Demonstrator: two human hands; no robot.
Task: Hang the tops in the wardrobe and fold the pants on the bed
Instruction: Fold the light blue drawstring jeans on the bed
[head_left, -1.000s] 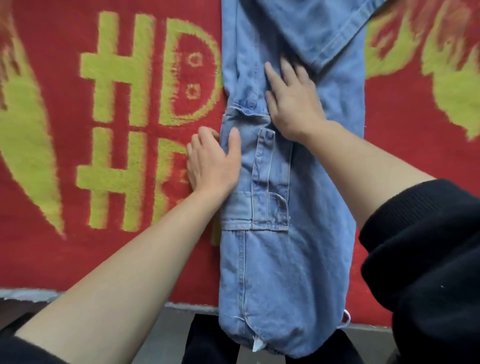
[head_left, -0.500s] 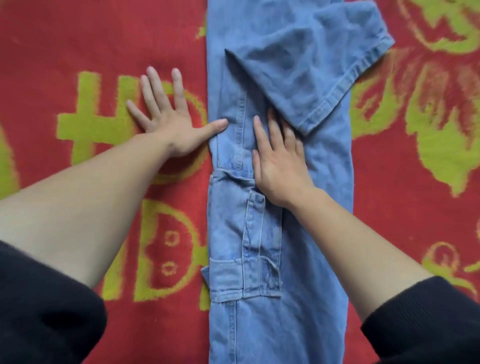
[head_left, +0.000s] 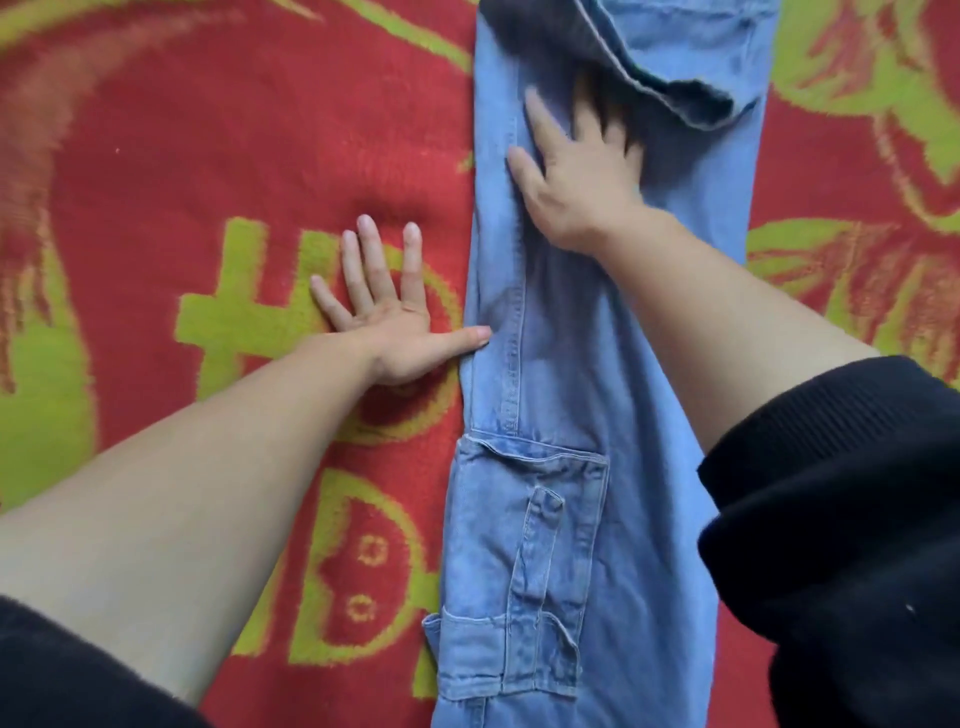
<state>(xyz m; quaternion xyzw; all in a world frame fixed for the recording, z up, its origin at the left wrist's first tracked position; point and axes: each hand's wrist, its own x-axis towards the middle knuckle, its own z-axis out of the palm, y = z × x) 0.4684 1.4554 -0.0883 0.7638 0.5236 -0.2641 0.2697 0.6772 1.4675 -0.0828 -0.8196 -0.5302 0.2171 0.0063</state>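
Presently, item by item.

- Pants (head_left: 571, 389): light blue denim, laid lengthwise down the red-and-green blanket (head_left: 208, 156), one leg end folded back over the far part (its hem (head_left: 675, 93) raised and a little blurred).
- Side pocket (head_left: 530, 545): facing up, on the near part.
- Your left hand (head_left: 384, 317): flat on the blanket beside the pants, fingers straight and spread, thumb tip touching the denim's left edge, holding nothing.
- Your right hand (head_left: 571, 171): palm down on the denim just below the folded hem, fingers splayed, pressing, gripping nothing.
- Black sleeves (head_left: 831, 493): pushed up both forearms.
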